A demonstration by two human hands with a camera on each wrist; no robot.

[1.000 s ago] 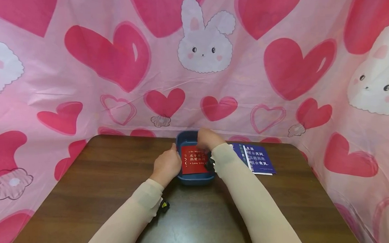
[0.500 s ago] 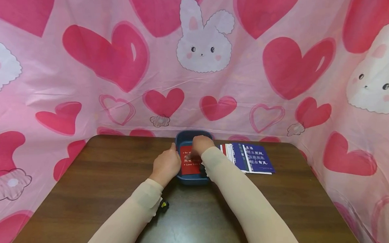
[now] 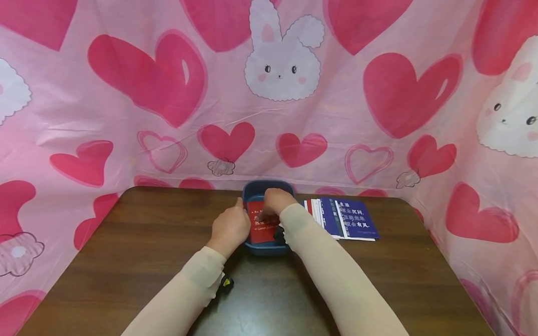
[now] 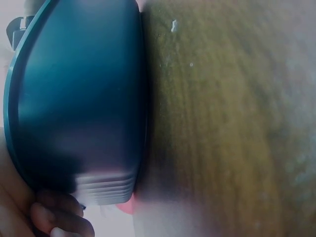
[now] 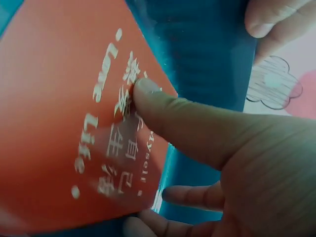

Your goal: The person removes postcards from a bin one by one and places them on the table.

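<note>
A blue plastic bin (image 3: 267,250) stands near the far edge of the table, with a red card (image 3: 260,233) bearing pale lettering inside it. My left hand (image 3: 230,228) grips the bin's left side at the rim, and its curled fingers (image 4: 59,217) show at the bin wall in the left wrist view. Inside the bin, my right hand (image 3: 279,201) pinches the red card. In the right wrist view its thumb (image 5: 163,106) lies on the printed face, with fingertips at the card's edge and underneath. The card looks tilted there, and the right hand covers part of it in the head view.
To the bin's right, several overlapping cards (image 3: 359,224), mostly blue with white lettering, are fanned out on the brown wooden table (image 3: 164,242). A pink cloth (image 3: 230,109) with hearts and rabbits hangs right behind the table and along its sides.
My right hand has moved left and down onto the red card and now pinches it; the card's lettering has tilted slightly. More of the fanned cards shows. My left hand has stayed at the bin.
</note>
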